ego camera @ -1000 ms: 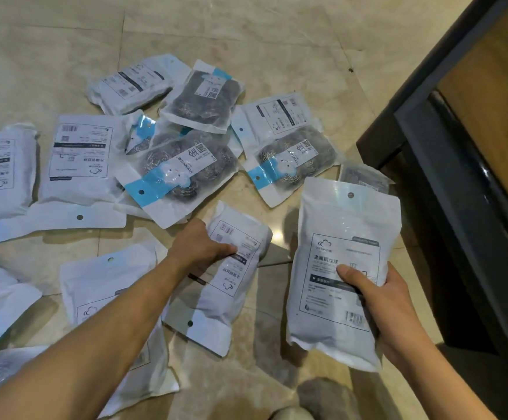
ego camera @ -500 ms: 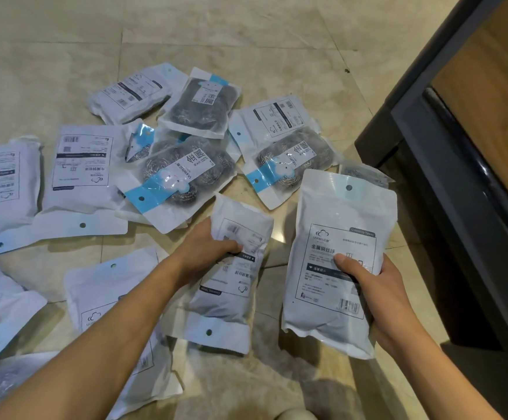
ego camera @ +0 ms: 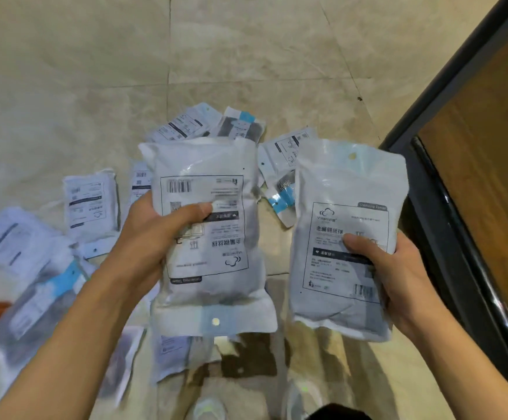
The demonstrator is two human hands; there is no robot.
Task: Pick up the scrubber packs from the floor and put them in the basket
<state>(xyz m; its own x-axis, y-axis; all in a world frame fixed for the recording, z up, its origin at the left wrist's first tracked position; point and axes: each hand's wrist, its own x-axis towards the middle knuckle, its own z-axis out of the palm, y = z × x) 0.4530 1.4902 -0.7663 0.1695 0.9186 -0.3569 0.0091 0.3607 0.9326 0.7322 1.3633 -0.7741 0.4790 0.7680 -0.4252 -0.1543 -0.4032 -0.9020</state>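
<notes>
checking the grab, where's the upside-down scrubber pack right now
In the head view, centre frame, the upside-down scrubber pack is gripped by the left hand, off the floor, beside the upright pack in the right hand.

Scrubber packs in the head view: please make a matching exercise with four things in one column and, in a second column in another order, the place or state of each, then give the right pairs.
Things
1. left-hand pack
2. right-hand pack
3. dark door frame
4. pack with blue strip

Places or states
A. lies on the floor, seen between the two held packs
B. held with its print upside down, hang hole at the bottom
C. stands along the right edge
D. held with its print upright

Pairs: 1-B, 2-D, 3-C, 4-A
</notes>
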